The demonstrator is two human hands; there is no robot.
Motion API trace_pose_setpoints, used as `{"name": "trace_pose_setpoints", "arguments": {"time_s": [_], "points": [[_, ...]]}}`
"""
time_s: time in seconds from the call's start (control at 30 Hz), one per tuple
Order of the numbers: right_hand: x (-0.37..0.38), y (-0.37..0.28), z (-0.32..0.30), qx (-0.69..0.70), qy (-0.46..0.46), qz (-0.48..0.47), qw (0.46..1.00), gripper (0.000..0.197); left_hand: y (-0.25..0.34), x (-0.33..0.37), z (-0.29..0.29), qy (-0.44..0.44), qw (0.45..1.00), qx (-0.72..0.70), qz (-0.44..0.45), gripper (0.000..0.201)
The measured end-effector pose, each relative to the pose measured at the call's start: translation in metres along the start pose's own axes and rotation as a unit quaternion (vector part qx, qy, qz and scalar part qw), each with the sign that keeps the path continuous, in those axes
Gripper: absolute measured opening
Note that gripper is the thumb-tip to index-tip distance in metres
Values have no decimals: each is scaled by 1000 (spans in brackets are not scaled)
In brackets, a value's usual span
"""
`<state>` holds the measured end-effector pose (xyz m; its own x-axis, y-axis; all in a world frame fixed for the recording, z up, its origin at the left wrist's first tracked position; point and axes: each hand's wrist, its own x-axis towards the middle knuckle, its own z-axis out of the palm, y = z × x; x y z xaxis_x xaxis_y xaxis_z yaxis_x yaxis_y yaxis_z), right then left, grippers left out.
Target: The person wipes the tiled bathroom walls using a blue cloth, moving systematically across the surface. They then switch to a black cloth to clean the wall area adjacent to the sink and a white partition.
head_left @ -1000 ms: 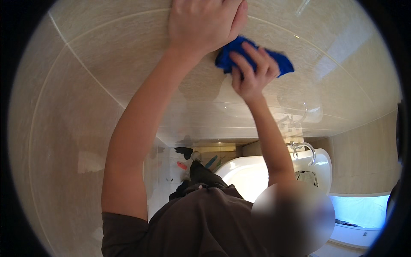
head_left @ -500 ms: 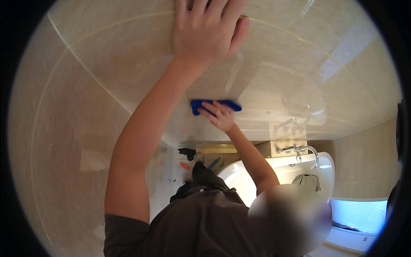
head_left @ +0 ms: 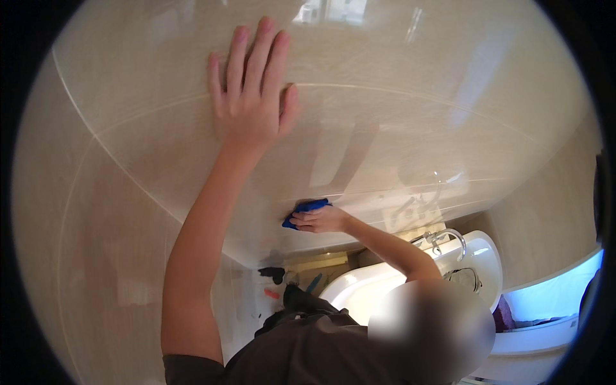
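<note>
Right hand gripping blue cloth against tiled wall near its lower edge, left hand spread empty against wall higher up; cloth probably works best flat, pressed evenly.

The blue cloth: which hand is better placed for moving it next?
Probably the right hand: it holds the blue cloth against the wall, while the left hand lies flat, well above it.

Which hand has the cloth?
The right hand, holding the blue cloth against the tiled wall; the left hand lies spread higher up, without one.
</note>
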<state>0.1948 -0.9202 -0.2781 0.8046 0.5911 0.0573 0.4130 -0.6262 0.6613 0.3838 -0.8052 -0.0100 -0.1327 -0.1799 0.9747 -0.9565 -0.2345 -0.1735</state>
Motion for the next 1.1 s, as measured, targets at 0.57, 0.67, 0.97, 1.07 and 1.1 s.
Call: {"name": "trace_pose_setpoints", "arguments": {"time_s": [0.57, 0.67, 0.97, 1.07, 1.1], "points": [[38, 274, -309, -197, 417, 392, 796, 32, 6, 5, -11, -22, 1000, 5, 6, 61], [30, 255, -261, -198, 398, 392, 805, 31, 12, 5, -7, -16, 1000, -7, 1, 61], [3, 229, -245, -176, 279, 291, 898, 32, 13, 11, -8, -31, 999, 1, 19, 63], [17, 271, -279, -202, 365, 321, 850, 30, 15, 15, -14, -30, 999, -11, 31, 61], [23, 282, -289, -199, 395, 334, 832, 31, 16, 22, -17, -30, 999, -20, 38, 59]]}}
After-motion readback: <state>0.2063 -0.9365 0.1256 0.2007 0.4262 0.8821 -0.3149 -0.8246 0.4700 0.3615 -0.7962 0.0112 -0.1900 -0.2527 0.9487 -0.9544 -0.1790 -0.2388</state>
